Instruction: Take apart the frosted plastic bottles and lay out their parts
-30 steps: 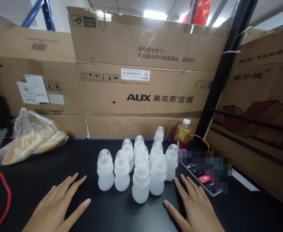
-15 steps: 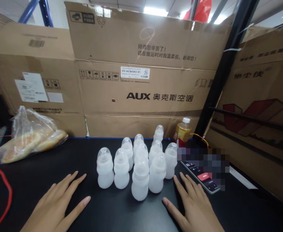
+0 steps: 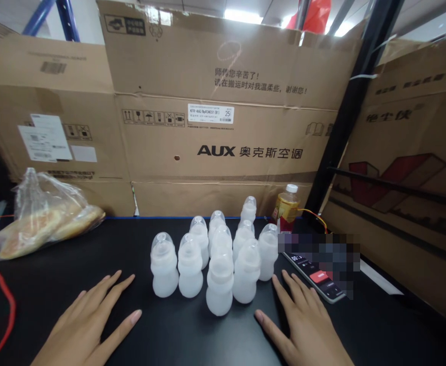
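Note:
Several whitish baby bottles with clear domed caps stand upright in a cluster on the black tabletop (image 3: 162,335). The frontmost baby bottle (image 3: 220,287) partly hides others behind it. At the cluster's left end stands another baby bottle (image 3: 164,269). My left hand (image 3: 89,315) lies flat with fingers spread, left of the bottles and apart from them. To their right, my right hand (image 3: 303,317) rests palm down, fingers apart and holding nothing. Its fingertips are near the rightmost baby bottle (image 3: 267,254) and a phone (image 3: 318,277) with a lit screen.
A clear plastic bag of bread (image 3: 48,218) lies at the left. Behind the bottles is a large cardboard box (image 3: 223,168). A drink bottle (image 3: 286,206) stands back right, by a black metal post (image 3: 354,101). A red cord (image 3: 7,300) curves along the left edge.
The view has shifted very slightly, so everything appears a little further left. Both hands and the bottles keep their places.

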{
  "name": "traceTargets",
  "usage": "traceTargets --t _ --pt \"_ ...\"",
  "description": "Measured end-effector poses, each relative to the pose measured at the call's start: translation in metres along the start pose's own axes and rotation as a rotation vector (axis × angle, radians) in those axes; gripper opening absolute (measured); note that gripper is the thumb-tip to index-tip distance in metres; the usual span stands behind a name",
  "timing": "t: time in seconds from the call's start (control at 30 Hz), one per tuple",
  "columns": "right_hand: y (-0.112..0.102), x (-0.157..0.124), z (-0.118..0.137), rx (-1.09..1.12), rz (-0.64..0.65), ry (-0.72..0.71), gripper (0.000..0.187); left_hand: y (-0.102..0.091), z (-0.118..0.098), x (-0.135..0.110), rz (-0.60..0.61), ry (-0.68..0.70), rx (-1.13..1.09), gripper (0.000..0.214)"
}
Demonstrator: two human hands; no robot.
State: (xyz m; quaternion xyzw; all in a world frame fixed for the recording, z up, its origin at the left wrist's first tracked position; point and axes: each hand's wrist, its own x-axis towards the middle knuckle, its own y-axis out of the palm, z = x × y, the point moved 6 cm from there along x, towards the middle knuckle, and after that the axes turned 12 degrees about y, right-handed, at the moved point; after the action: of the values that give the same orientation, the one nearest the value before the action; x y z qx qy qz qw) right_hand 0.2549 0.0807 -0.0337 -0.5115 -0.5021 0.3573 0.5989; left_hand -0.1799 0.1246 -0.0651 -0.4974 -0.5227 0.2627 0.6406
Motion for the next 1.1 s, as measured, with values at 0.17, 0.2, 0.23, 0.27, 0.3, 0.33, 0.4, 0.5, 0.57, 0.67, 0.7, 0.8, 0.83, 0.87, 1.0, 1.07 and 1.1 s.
traceTargets --t 0.17,0.2,0.23,0.27,0.3,0.33,0.4,0.5,0.57,0.67,0.7,0.8,0.83,0.87,1.0,1.07,1.1 --pt "0.001 0.0 -0.001 0.029 -0.044 -0.01 0.083 0.005 0.003 -0.005 -0.02 0.033 0.024 0.069" --pt "0.002 0.0 -0.002 0.034 -0.053 -0.012 0.082 0.007 0.004 -0.005 -0.016 0.035 0.027 0.069" --pt "0.003 0.0 -0.002 0.038 -0.057 -0.014 0.082 0.007 0.004 -0.005 -0.013 0.035 0.03 0.069" --pt "0.004 0.0 -0.003 0.04 -0.058 -0.015 0.082 0.008 0.004 -0.005 -0.008 0.033 0.031 0.069" --pt "0.005 0.0 -0.003 0.041 -0.06 -0.016 0.082 0.008 0.004 -0.005 -0.008 0.029 0.031 0.07" --pt "0.006 0.0 -0.003 0.043 -0.063 -0.016 0.082 0.007 0.003 -0.004 -0.005 0.027 0.027 0.07" --pt "0.006 -0.001 -0.003 0.052 -0.077 -0.016 0.082 0.005 0.002 -0.002 -0.001 0.019 0.014 0.072" --pt "0.006 -0.001 -0.003 0.065 -0.092 -0.007 0.082 0.0 0.0 0.001 0.008 0.002 -0.015 0.076" --pt "0.006 -0.001 -0.003 0.066 -0.083 0.004 0.082 -0.002 -0.001 0.003 0.01 -0.013 -0.03 0.078" --pt "0.006 -0.001 -0.002 0.061 -0.054 0.017 0.082 -0.004 -0.003 0.004 0.007 -0.025 -0.037 0.077" --pt "0.005 -0.002 -0.002 0.059 -0.045 0.021 0.082 -0.004 -0.004 0.004 0.003 -0.024 -0.038 0.077" --pt "0.004 -0.002 -0.002 0.053 -0.028 0.03 0.082 -0.005 -0.004 0.004 -0.015 -0.013 -0.042 0.076" --pt "0.004 -0.002 -0.002 0.051 -0.023 0.031 0.082 -0.004 -0.004 0.003 -0.015 -0.01 -0.045 0.076" --pt "0.004 -0.002 -0.002 0.05 -0.02 0.031 0.082 -0.004 -0.004 0.003 -0.012 -0.007 -0.047 0.075" --pt "0.004 -0.001 -0.002 0.058 -0.009 0.025 0.082 -0.003 -0.004 0.002 0.0 -0.007 -0.046 0.075" --pt "0.005 -0.001 -0.003 0.068 -0.01 0.024 0.082 -0.004 -0.004 0.002 -0.004 -0.008 -0.045 0.075" --pt "0.006 -0.001 -0.003 0.071 -0.015 0.024 0.082 -0.004 -0.004 0.003 -0.004 -0.01 -0.044 0.075"
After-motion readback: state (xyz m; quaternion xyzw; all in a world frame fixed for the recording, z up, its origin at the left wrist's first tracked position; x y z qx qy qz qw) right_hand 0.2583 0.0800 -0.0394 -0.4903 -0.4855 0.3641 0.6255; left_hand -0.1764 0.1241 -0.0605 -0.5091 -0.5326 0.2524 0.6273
